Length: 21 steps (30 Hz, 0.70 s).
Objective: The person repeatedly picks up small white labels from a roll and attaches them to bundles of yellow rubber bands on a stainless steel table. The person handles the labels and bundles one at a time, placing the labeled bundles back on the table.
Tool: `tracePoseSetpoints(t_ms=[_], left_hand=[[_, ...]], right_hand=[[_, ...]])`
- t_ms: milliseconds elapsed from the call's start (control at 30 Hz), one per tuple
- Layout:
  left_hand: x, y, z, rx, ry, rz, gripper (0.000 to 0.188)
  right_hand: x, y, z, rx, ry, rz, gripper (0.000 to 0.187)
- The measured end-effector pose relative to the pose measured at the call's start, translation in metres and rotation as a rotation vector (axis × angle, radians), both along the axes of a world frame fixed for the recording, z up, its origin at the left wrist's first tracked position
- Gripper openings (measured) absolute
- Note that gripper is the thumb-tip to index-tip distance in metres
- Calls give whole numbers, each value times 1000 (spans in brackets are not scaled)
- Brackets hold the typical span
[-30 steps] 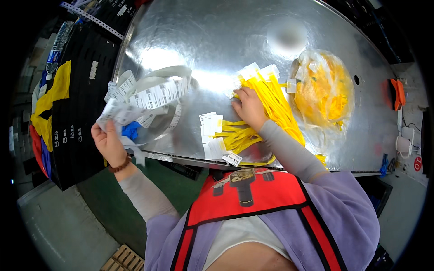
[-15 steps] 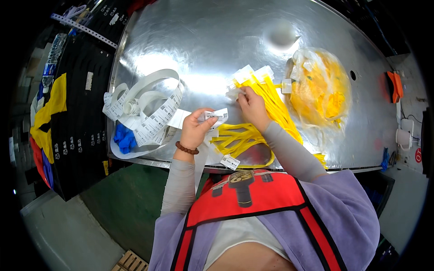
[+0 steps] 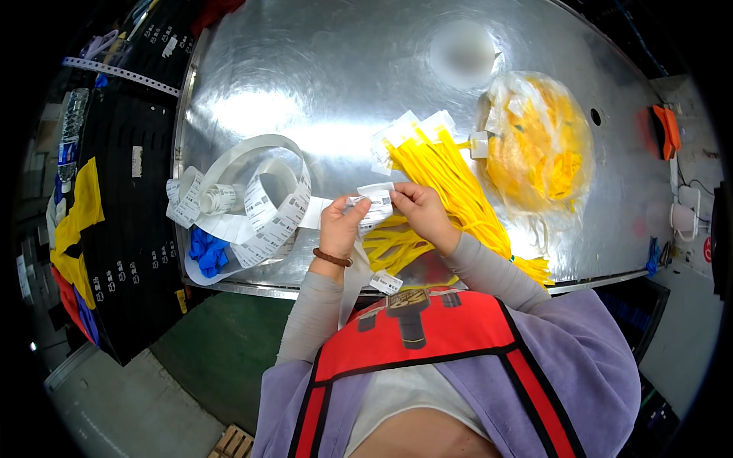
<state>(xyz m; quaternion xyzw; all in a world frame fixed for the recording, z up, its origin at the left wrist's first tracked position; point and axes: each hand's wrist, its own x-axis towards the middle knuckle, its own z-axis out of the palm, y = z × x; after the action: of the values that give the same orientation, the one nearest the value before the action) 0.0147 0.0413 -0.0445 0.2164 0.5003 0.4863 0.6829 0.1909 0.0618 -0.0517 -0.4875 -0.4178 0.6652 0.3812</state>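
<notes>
My left hand (image 3: 341, 225) is closed, with thumb and fingers pinching a white printed label (image 3: 376, 209) in front of me. Against that label's right edge, the thumb and forefinger of my right hand (image 3: 426, 216) press together. A strip of printed labels (image 3: 276, 214) lies in loose curls left of my left hand. Below my hands, loops of yellow strap (image 3: 397, 248) rest on the table, partly hidden, with a small printed label (image 3: 386, 282) at the front edge. A bundle of yellow straps (image 3: 458, 179) with white tags at its far end passes beside my right hand.
The metal table (image 3: 366, 69) has a raised rim. A clear plastic bag of yellow straps (image 3: 538, 145) sits at the right. A crumpled blue thing (image 3: 208, 252) lies by the label curls. A black cabinet (image 3: 130, 229) stands to the left.
My right hand has come away from the tagged end of the strap bundle, toward me and left, to the label in my left hand. My left hand has shifted slightly right and nearer.
</notes>
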Motion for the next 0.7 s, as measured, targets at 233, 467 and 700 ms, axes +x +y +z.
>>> tracePoseSetpoints(t_ms=[233, 467, 700], left_hand=[[2, 2, -12, 25, 78, 74, 19], [6, 5, -1, -15, 74, 104, 22], [6, 4, 5, -18, 93, 101, 17]], right_hand=[[-3, 4, 3, 138, -173, 72, 21], [-3, 7, 8, 196, -209, 113, 21], [-1, 7, 21, 233, -254, 145, 21]])
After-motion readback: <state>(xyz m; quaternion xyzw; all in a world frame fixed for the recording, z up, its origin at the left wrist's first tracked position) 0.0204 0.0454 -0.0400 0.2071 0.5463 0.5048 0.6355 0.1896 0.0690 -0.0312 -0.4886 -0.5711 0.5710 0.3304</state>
